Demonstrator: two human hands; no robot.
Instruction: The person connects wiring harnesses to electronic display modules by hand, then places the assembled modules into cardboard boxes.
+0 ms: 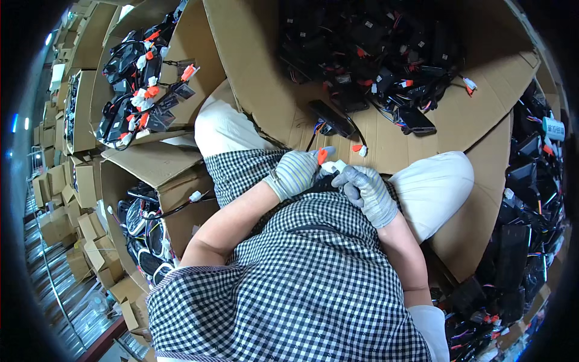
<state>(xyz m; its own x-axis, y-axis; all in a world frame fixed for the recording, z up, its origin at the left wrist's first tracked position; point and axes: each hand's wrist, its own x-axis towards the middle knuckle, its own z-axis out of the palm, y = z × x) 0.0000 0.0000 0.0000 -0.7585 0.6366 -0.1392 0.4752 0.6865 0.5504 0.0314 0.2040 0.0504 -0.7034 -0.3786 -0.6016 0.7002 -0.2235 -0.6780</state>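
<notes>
The orange connector [322, 157] and the white connector [335, 166] are held between the two hands, above the checked apron [313, 271], close to the near edge of the large cardboard box [256, 72]. Both are judged to be light and of stiff plastic, somewhat slippery for gloved fingers; they could be cracked by too much force. They are best gripped by the sides of the housing, so that no wire is pulled. The left hand [295, 174] is closed, the orange connector being pinched at its fingertips; its forearm [232, 223] is slanted up from the lower left. The right hand [367, 192] is curled, with the white connector held at the fingertips, its forearm being angled inward. Whether the two connectors are joined cannot be told.
</notes>
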